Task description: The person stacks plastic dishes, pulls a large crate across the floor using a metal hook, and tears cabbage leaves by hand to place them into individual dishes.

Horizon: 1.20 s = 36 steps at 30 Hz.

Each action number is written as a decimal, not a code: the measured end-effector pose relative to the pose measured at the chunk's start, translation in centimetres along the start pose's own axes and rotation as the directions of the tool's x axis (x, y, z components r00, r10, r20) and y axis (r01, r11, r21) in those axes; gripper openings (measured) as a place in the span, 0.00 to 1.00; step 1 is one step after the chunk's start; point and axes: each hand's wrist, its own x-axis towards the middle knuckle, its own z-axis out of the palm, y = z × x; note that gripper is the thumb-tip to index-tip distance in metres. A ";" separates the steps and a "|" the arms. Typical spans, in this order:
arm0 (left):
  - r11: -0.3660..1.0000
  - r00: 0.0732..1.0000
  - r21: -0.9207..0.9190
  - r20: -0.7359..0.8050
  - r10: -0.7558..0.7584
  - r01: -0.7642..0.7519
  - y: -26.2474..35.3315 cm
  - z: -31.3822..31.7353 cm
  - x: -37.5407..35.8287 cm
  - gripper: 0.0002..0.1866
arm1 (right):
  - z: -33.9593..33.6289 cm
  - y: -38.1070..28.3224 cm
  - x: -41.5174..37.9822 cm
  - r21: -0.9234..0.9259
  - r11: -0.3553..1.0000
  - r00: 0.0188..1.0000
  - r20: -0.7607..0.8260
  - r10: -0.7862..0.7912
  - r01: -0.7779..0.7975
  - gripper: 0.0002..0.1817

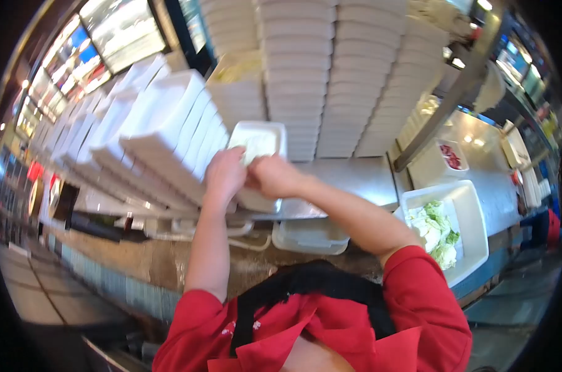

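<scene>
A white rectangular tub (282, 144) stands on the metal counter in front of me, with something pale inside it. My left hand (226, 172) is at the tub's left near edge, its fingers curled inward. Close beside it, my right hand (275, 176) is closed in a fist-like grip over the near side of the tub. The two hands nearly meet. Whatever lies between their fingers is hidden and blurred.
Nested white tubs (169, 105) lean in rows at the left. Tall stacks of white tubs (296, 74) rise behind. At the right, a white bin (473, 217) contains torn cabbage leaves (436, 229). Beyond it are red pieces (450, 157) in a tub, near a metal post (445, 102).
</scene>
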 end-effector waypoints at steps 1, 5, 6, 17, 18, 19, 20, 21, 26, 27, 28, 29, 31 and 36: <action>1.000 0.998 0.004 -0.062 0.004 -0.003 -0.1 0.2 0.2 0.16 | 1.4 0.9 -0.1 -0.048 0.990 0.982 -0.128 -0.139 0.134 0.10; 0.984 0.932 -0.090 -0.343 0.116 -0.156 3.4 -0.9 0.7 0.13 | 1.2 -0.1 -1.3 -0.155 0.958 0.912 -0.302 -0.278 0.241 0.04; 0.953 0.877 -0.176 -0.458 0.142 -0.247 4.4 -1.7 0.7 0.12 | -0.9 -0.2 -2.6 -0.145 0.958 0.897 -0.338 -0.283 0.248 0.04; 0.666 0.821 -0.555 -0.549 0.157 -0.498 9.7 -0.9 0.0 0.09 | -21.4 -2.0 -19.7 -0.397 0.909 0.867 -0.402 -0.295 0.125 0.09; 0.636 0.858 -0.623 -0.499 0.124 -0.455 9.4 -0.3 -0.1 0.10 | -23.5 -2.5 -20.5 -0.458 0.884 0.859 -0.411 -0.304 0.094 0.09; 0.603 0.891 -0.688 -0.444 0.092 -0.404 9.3 0.3 -0.2 0.10 | -25.3 -2.6 -21.0 -0.524 0.850 0.832 -0.446 -0.331 0.057 0.08; 0.619 0.900 -0.683 -0.425 0.093 -0.387 9.4 0.7 -0.3 0.11 | -27.5 -2.5 -21.3 -0.610 0.792 0.839 -0.425 -0.340 0.012 0.14; 0.614 0.901 -0.689 -0.424 0.088 -0.384 9.6 1.0 -0.6 0.11 | -29.4 -1.4 -21.1 -0.638 0.770 0.796 -0.454 -0.400 0.023 0.13; 0.660 0.930 -0.675 -0.353 0.103 -0.329 9.6 1.9 -2.7 0.11 | -37.8 4.1 -17.8 -0.487 0.854 0.804 -0.574 -0.156 -0.182 0.10; 0.660 0.928 -0.675 -0.361 0.097 -0.331 9.4 2.0 -3.2 0.11 | -38.8 5.7 -16.9 -0.493 0.852 0.806 -0.569 -0.164 -0.174 0.10; 0.688 0.932 -0.658 -0.355 0.077 -0.307 8.9 2.1 -3.6 0.11 | -39.6 7.4 -15.9 -0.479 0.853 0.817 -0.564 -0.121 -0.205 0.11; 0.713 0.935 -0.641 -0.351 0.056 -0.284 8.4 2.3 -4.0 0.11 | -40.3 9.0 -15.1 -0.468 0.852 0.826 -0.558 -0.079 -0.235 0.11; 0.698 0.930 -0.660 -0.366 0.024 -0.278 7.1 2.7 -5.2 0.11 | -41.3 11.7 -14.3 -0.431 0.869 0.821 -0.569 -0.054 -0.241 0.11; 0.623 0.951 -0.778 -0.245 -0.189 -0.076 5.8 2.2 -8.1 0.11 | -41.2 15.8 -13.3 -0.275 0.946 0.861 -0.509 0.007 -0.171 0.14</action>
